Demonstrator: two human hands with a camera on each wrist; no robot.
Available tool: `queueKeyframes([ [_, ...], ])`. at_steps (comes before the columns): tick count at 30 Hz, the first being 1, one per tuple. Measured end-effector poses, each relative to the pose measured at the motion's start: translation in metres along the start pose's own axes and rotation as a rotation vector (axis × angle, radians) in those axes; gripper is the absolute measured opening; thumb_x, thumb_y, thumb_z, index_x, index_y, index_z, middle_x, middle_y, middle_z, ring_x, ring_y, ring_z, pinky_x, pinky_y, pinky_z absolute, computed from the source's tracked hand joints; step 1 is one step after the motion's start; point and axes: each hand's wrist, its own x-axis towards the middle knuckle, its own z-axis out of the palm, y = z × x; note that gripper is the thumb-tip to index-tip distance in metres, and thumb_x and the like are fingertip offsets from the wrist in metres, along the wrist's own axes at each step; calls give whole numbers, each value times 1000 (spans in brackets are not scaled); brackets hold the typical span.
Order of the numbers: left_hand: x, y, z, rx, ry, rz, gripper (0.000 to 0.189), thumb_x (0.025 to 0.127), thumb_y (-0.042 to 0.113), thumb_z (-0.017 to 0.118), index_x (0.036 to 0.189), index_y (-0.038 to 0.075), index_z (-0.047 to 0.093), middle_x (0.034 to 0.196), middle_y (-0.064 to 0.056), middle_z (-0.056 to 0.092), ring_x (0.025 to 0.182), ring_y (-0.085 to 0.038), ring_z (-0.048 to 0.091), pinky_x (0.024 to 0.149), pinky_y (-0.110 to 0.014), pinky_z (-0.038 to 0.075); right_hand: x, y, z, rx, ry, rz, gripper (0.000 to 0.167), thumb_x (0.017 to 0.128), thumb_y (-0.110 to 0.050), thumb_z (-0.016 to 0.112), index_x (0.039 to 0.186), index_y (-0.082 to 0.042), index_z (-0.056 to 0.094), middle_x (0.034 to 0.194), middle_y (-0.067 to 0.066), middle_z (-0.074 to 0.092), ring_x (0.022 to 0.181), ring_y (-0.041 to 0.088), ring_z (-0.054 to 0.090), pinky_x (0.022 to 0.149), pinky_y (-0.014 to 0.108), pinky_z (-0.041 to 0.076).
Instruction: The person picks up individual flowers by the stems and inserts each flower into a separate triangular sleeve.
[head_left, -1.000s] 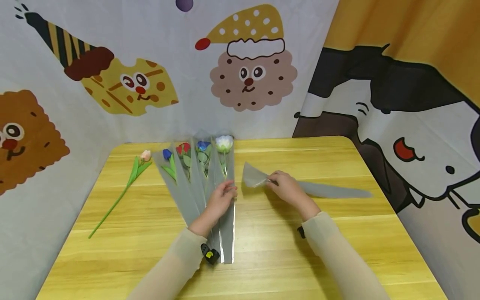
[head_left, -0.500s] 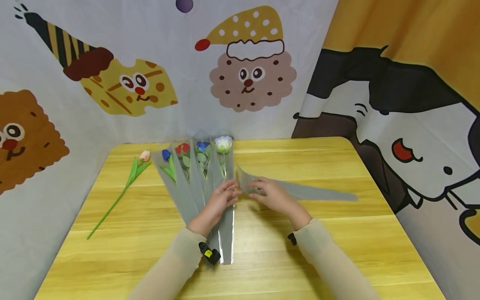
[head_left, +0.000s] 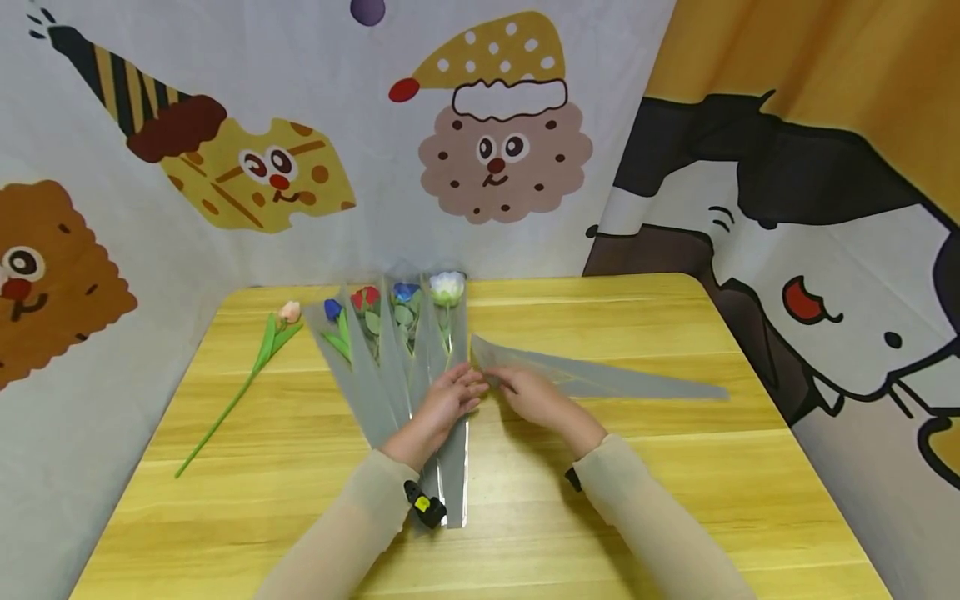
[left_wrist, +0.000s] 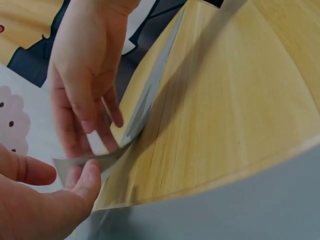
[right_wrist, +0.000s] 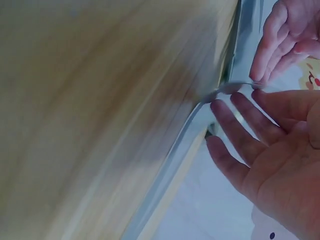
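Observation:
A grey, see-through plastic flower sleeve (head_left: 600, 379) lies slantwise on the right of the table, its mouth end lifted and bent. My right hand (head_left: 536, 398) reaches to that mouth. In the right wrist view its straight, spread fingers (right_wrist: 237, 125) touch the plastic with their tips. My left hand (head_left: 444, 400) lies over the wrapped flowers, fingertips right at the same mouth. In the left wrist view its thumb overlaps the plastic edge. Beneath that hand are several sleeved flowers, among them a white flower (head_left: 447, 289), a red rose (head_left: 366, 297) and a blue tulip (head_left: 332, 310).
A pink tulip (head_left: 289, 312) with a green stem lies unwrapped on the left of the wooden table (head_left: 525, 517). Another blue flower (head_left: 406, 292) is in the sleeved row. Cartoon-printed cloth (head_left: 517, 242) hangs behind the table.
My right hand has moved left with the loose sleeve's mouth, bringing it up to my left hand. The right fingers have spread from a pinch. The left hand has barely moved.

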Motion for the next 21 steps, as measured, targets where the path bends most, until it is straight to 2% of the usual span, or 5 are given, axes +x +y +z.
queueKeyframes([
  [4,2,-2,1,-7,41,-7,54,92,-8,39,144,-9,25,131,-23,45,112,-27,54,92,-30,48,-2,-6,0,35,39,-23,34,97,-4,47,128,-11,59,129,8,59,124,26,51,106,42,40],
  [7,2,-3,0,-11,72,-4,53,89,-10,38,141,-8,32,135,-23,42,100,-17,51,81,-22,48,-2,-8,0,47,60,-43,32,96,-3,48,124,-12,62,125,6,62,121,24,54,104,40,42],
  [11,0,-2,-2,-1,88,2,53,88,-10,38,142,-6,33,143,-25,39,95,-15,51,76,-20,47,-2,-10,1,85,77,-44,29,95,-3,50,120,-12,64,118,5,65,116,23,57,100,40,46],
  [14,0,-1,-3,4,81,11,52,90,-8,37,142,-5,34,138,-26,44,90,-14,52,72,-21,45,-1,-11,2,148,102,-12,26,95,-4,53,118,-10,64,114,6,65,110,22,60,95,37,49],
  [21,3,-6,1,34,58,29,39,94,-4,43,133,-8,47,128,-24,54,87,-8,58,75,-21,48,3,-12,8,181,264,5,21,89,-9,65,109,-8,67,100,5,63,86,16,63,77,28,55],
])
